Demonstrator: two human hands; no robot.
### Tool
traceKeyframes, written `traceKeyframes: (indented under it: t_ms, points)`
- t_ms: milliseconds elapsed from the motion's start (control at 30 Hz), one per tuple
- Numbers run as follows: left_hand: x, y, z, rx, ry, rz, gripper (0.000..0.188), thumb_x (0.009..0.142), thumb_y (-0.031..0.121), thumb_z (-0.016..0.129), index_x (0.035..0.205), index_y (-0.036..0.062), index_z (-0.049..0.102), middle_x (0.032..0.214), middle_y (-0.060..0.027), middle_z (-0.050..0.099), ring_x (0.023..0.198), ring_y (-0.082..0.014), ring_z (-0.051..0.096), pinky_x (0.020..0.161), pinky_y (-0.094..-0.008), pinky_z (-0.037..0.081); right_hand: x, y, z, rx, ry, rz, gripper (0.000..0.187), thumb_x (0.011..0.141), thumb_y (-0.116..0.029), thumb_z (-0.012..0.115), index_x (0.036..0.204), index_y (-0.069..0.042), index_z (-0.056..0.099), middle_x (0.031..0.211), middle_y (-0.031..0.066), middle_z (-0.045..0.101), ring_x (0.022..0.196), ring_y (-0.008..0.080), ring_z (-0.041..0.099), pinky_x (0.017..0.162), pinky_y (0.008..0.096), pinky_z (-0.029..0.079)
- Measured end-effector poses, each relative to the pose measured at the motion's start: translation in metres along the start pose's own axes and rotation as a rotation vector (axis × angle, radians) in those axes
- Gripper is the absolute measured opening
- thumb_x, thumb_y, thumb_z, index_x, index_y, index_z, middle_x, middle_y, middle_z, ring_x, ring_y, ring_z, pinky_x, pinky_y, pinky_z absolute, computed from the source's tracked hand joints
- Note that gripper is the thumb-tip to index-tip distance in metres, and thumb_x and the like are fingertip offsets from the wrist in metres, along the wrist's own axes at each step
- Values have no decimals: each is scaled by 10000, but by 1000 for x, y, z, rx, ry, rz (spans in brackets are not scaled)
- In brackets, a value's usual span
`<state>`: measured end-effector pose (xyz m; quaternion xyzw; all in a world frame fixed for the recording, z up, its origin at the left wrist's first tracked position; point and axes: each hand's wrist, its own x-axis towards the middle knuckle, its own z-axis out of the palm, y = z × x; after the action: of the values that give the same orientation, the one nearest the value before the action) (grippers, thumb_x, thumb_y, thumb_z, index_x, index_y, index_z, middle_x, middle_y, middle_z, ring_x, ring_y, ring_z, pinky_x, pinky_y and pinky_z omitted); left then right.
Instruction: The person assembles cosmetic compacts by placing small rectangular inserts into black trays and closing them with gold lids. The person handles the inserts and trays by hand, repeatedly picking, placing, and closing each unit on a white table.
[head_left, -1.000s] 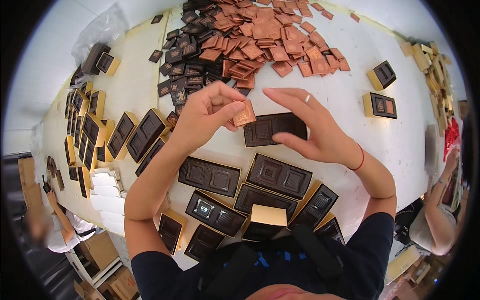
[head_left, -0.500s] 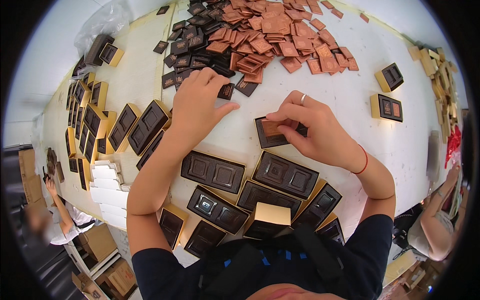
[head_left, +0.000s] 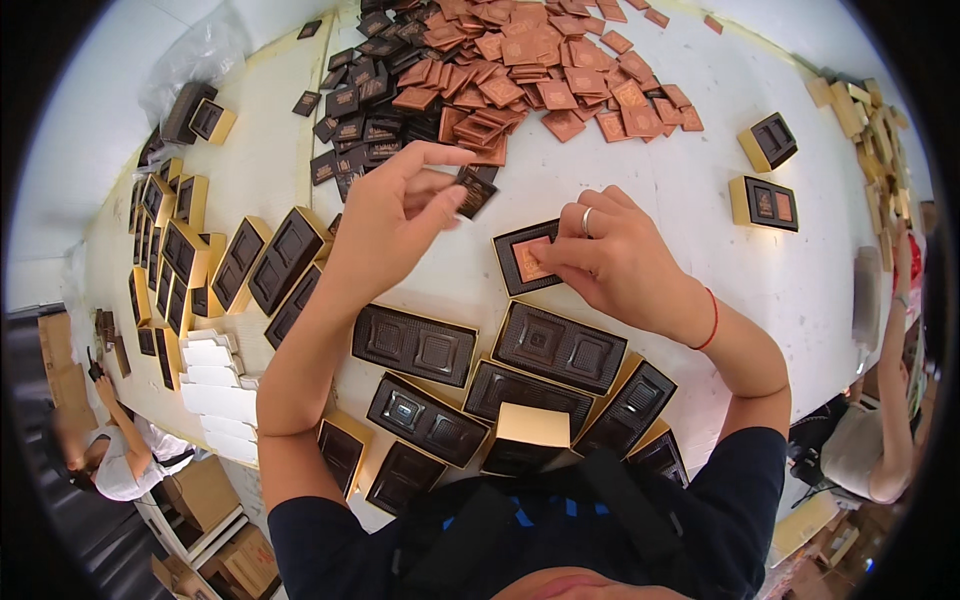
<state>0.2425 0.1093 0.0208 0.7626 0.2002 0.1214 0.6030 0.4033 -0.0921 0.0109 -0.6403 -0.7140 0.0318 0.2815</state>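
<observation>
Box (head_left: 505,256), frame centre: our right hand (head_left: 622,255) pinches a copper square (head_left: 531,259) in its left recess; other recess hidden, perhaps unfilled. Left hand (head_left: 398,208), apart, grips a dark square (head_left: 476,194). Upper right: one filled box (head_left: 742,204); lower centre: unfilled boxes (head_left: 560,348).

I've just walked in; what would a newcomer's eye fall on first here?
Probably the big heap of copper-coloured squares at the far side of the table, with dark squares heaped along its left. Next, perhaps, the hands mid-table: the left hand holds a single dark square, and the right hand has its fingertips at one copper square in a gold-edged box.
</observation>
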Motion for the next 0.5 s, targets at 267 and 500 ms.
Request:
traceKeyframes:
  t_ms: [267,500]
  points:
    - [-11,8,8,-134,-265,-34,188,936,38,672,1102,9,587,891,-19,651,782,-48,626,688,-201,496,7,-11,-5,860,136,371,362,900,-79,724,1235,-36,592,981,86,673,797,136,682,685,269,536]
    - [-18,4,30,-126,-191,113,184,911,12,694,1057,35,583,885,-21,616,782,-69,648,716,-221,532,3,-9,4,1148,240,458,337,913,4,700,1218,-25,559,997,48,672,875,103,674,758,244,547]
